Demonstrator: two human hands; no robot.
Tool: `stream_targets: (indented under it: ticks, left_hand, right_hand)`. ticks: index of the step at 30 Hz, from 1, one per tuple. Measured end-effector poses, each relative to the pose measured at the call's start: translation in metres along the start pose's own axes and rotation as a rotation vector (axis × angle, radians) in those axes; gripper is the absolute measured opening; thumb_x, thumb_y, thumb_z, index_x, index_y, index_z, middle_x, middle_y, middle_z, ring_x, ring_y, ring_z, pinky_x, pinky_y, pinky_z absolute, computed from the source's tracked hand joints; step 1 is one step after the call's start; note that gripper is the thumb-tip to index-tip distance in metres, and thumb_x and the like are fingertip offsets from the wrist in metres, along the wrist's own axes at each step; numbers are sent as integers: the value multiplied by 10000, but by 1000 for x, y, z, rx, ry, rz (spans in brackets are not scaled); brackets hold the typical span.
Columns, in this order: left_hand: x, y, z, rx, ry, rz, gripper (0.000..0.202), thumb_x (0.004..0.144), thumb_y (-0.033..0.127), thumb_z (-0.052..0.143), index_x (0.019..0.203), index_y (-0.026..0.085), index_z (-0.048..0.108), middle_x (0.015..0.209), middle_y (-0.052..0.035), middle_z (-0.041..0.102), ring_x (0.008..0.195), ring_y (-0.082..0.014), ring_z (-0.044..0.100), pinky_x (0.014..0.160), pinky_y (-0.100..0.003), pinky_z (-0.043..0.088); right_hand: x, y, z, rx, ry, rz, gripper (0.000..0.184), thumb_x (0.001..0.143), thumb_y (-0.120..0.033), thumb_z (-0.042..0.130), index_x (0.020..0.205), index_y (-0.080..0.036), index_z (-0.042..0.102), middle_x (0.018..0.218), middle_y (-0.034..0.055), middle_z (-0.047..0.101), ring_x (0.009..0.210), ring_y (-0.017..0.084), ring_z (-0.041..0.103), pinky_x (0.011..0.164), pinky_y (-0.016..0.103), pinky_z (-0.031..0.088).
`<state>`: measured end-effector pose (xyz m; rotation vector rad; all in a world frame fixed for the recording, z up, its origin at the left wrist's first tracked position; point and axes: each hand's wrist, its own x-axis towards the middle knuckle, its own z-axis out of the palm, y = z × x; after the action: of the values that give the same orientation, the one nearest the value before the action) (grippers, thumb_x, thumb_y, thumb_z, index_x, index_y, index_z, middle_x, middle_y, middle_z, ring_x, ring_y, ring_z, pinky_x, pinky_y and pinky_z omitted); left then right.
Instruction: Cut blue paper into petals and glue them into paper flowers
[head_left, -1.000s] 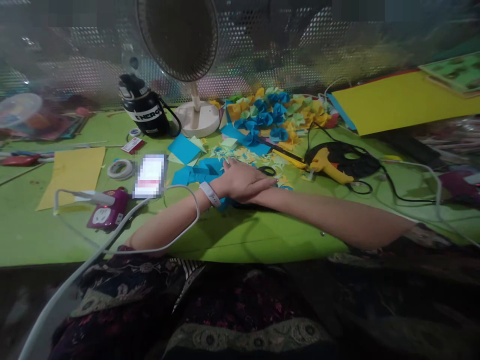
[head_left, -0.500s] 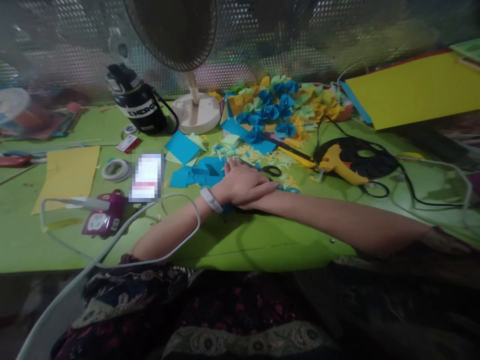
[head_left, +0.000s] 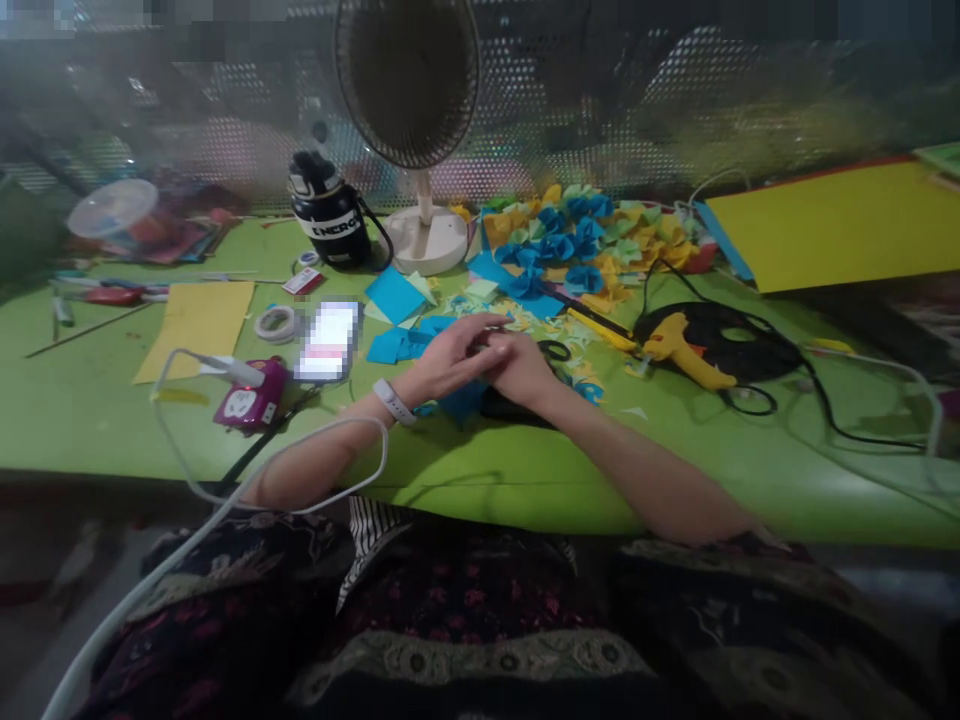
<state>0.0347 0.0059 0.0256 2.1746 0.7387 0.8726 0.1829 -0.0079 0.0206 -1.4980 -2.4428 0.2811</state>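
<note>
My left hand [head_left: 457, 355], with a pale band on the wrist, reaches across the front of the table with its fingers stretched out. It touches my right hand [head_left: 529, 372], whose fingers are largely hidden behind it. No object shows between the two hands. Below them lie blue paper pieces [head_left: 461, 402] and a dark flat object [head_left: 517, 408], partly covered. A black handle loop [head_left: 555, 350] shows just past my right hand. Cut paper scraps [head_left: 585, 385] are scattered around, and a blue paper square [head_left: 395, 296] lies farther back.
A pile of folded paper flowers [head_left: 559, 235] stands behind. A yellow glue gun [head_left: 690, 350] rests at right near a black disc [head_left: 757, 345]. Leftward are a phone [head_left: 328, 342], tape roll [head_left: 276, 323], purple adapter [head_left: 251, 400], bottle [head_left: 330, 225] and fan [head_left: 426, 240]. A white cable [head_left: 382, 440] crosses my left forearm.
My left hand lay flat over the right hand and wrist; now the hands meet at the fingers, and the right hand's back shows. The camera view has shifted, moving the table items rightward.
</note>
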Motion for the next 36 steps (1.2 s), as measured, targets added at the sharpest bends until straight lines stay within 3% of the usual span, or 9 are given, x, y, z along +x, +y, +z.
stream_targets:
  ticks: [2,4,7,10,15,24,29,32,36]
  left_hand:
    - [-10,-4,-9,52,156,-68,398,991,408,437,1244,155,611,1286,-146,654,1202,-230,596,1031,-364,444]
    - [-17,-6,-16,137,184,-186,369,997,387,405,1164,160,644,1109,-119,712,1026,-204,655,922,-338,490]
    - [-23,-6,-21,221,-95,-311,257,897,363,578,1020,164,684,740,-40,690,698,-159,642,687,-275,495]
    - [-25,-11,-17,-50,-371,-426,327,844,311,637,1130,152,640,695,-11,676,591,-132,634,575,-237,472]
    - [-26,-27,-3,-461,-410,-550,352,806,249,712,1127,153,604,799,-23,720,625,-114,658,596,-237,521]
    - [-26,-18,-12,-501,-411,-593,300,784,259,773,1019,162,614,718,16,692,589,-98,648,542,-192,497]
    - [-18,-16,-25,-514,-81,-562,378,811,319,770,1113,149,620,740,-6,682,639,-106,659,536,-187,503]
    - [-16,-19,-24,-543,-2,-529,413,810,313,767,1155,139,619,784,-18,686,708,-133,689,544,-198,513]
    - [-17,-20,-18,-570,27,-468,437,812,277,759,1195,127,611,784,-21,682,749,-139,697,574,-198,515]
  right_hand:
    - [-5,6,-13,109,51,57,359,941,-257,427,1150,-204,714,1116,89,756,990,260,703,863,383,541]
    - [-10,13,-30,217,21,100,312,926,-309,503,1127,-223,726,1092,67,765,972,242,700,854,358,522]
    - [-20,24,-57,244,-246,78,342,877,-465,608,1081,-223,738,1008,64,770,876,230,691,742,322,492]
    - [-30,25,-76,130,-431,28,470,813,-606,644,1099,-241,721,1012,73,759,840,238,679,661,316,447]
    - [-35,7,-79,-107,-575,-1,214,802,-445,696,900,-254,706,882,62,744,767,235,656,580,304,347]
    - [-47,5,-89,-78,-499,-66,187,896,-366,571,955,-261,713,925,58,745,832,240,663,634,306,370]
    - [-46,41,-99,-117,-198,61,390,946,-442,491,1201,-214,678,1146,105,731,960,274,673,737,330,451]
    - [-33,68,-85,-255,-27,237,439,966,-409,466,1308,-180,619,1241,154,699,1020,315,666,755,366,479]
    - [-13,93,-58,-306,11,336,444,957,-346,504,1360,-174,578,1260,179,685,1057,333,660,789,408,513]
